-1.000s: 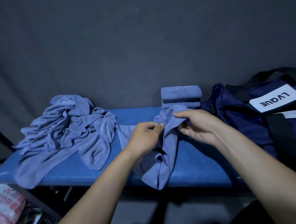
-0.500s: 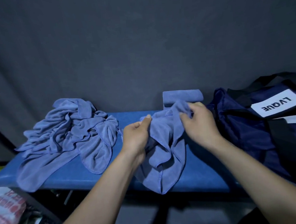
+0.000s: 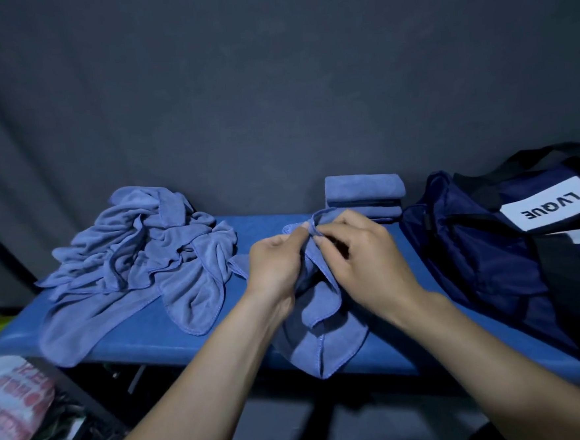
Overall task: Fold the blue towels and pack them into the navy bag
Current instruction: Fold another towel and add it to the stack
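my left hand [image 3: 275,267] and right hand [image 3: 363,261] pinch the hem of a blue towel [image 3: 318,324] mid-frame. it looks soft, light and floppy, so corners hold best.

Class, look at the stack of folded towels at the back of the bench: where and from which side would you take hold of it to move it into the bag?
Probably grip the folded stack by its two short ends, one hand each side, coming from above and in front. Its rounded folds face forward, and the wall blocks the back.
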